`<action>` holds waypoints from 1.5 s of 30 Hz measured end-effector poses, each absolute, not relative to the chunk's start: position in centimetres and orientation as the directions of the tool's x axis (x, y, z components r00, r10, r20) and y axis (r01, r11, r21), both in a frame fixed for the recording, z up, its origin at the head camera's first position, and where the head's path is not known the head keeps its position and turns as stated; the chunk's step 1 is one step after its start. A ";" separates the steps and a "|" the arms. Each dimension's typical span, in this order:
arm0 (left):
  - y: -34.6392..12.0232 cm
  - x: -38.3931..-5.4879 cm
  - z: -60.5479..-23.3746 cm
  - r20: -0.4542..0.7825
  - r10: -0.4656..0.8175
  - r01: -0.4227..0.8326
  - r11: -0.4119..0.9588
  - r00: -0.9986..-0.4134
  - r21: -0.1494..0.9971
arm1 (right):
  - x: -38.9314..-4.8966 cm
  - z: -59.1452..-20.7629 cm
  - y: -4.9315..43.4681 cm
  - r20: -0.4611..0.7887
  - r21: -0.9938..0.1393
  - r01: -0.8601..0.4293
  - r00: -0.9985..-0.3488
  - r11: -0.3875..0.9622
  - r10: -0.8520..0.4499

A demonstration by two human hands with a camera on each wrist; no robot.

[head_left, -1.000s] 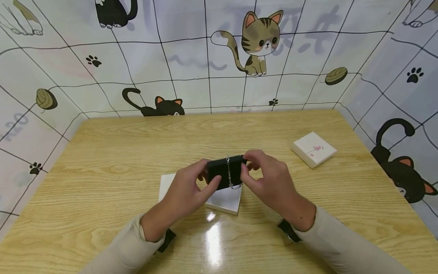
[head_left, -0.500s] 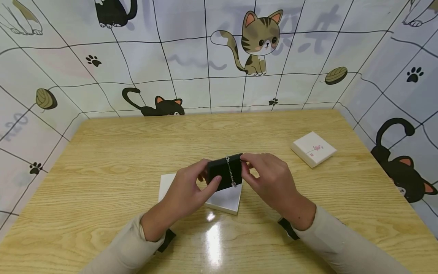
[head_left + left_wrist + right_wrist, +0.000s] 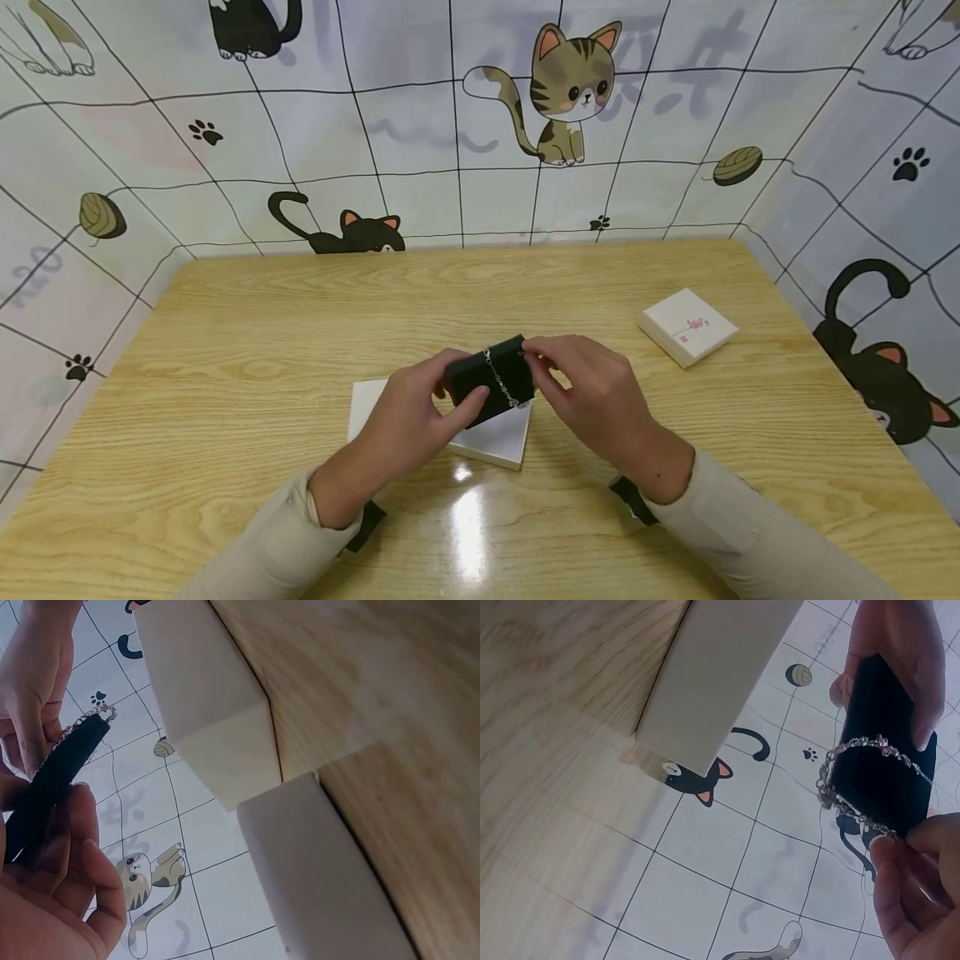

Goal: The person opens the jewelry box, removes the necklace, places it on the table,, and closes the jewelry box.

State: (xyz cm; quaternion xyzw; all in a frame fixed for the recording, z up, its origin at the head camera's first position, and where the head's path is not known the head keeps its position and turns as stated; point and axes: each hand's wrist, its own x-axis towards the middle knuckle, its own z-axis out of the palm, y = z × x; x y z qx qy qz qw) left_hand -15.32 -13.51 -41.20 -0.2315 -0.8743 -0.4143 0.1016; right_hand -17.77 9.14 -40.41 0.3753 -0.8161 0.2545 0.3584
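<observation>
My left hand (image 3: 408,408) grips a black jewellery pad (image 3: 491,392) by its left end, thumb on the near face. The pad is tilted, its right end higher, above a white box (image 3: 491,442) on the table. A silver chain bracelet (image 3: 881,746) crosses the pad and loops round its edge in the right wrist view. My right hand (image 3: 592,392) pinches the bracelet's end at the pad's right corner, thumb against forefinger. In the left wrist view the bracelet (image 3: 105,712) hangs over the pad's far end. The fingertips partly hide the chain's end.
A white box part with a pink flower print (image 3: 690,325) lies at the right of the wooden table (image 3: 262,333). Cat-patterned cloth (image 3: 420,125) stands behind and at both sides. A dark wrist camera (image 3: 365,527) sits under the left sleeve.
The pad has tilted, its right end rising and its left end dropping. My right hand has shifted slightly left along with the chain. The boxes stay put.
</observation>
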 end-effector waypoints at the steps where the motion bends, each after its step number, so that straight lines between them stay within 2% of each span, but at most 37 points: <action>1: -13.5 -15.3 -41.2 0.371 0.316 0.487 0.554 -0.873 0.675 | -17.8 -40.4 9.1 0.774 -0.148 -0.798 -0.461 0.584 -0.434; 13: -13.7 -15.5 -41.3 0.386 0.339 0.514 0.592 -0.858 0.621 | -17.9 -40.4 9.1 0.752 -0.124 -0.795 -0.466 0.594 -0.466; 21: -13.6 -15.5 -41.7 0.398 0.359 0.535 0.607 -0.844 0.588 | -17.8 -40.3 9.2 0.775 -0.085 -0.793 -0.433 0.603 -0.461; 32: -13.5 -15.6 -41.9 0.426 0.404 0.587 0.586 -0.810 0.559 | -18.0 -40.6 9.2 0.755 -0.199 -0.787 -0.503 0.584 -0.421; 45: -13.5 -15.5 -41.8 0.436 0.408 0.597 0.577 -0.802 0.558 | -18.0 -40.4 9.2 0.724 -0.302 -0.774 -0.566 0.556 -0.394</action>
